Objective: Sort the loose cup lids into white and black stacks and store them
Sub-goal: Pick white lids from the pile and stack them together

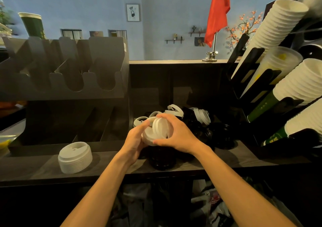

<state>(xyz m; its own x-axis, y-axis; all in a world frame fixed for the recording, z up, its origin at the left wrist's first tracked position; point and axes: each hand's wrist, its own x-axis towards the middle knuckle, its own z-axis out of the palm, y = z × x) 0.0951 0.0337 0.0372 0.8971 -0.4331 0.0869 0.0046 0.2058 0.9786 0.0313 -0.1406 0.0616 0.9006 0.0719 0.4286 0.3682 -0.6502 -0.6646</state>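
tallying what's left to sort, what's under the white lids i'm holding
Black lids sit on the counter just below the held white lids. How many are piled there cannot be seen, since the held lids and both forearms cover part of the pile.

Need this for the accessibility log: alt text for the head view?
A person's left-hand grip and right-hand grip together hold a few white lids above a pile of loose black lids on a dark counter. A tidy white lid stack stands to the left, in front of a dark slotted rack.
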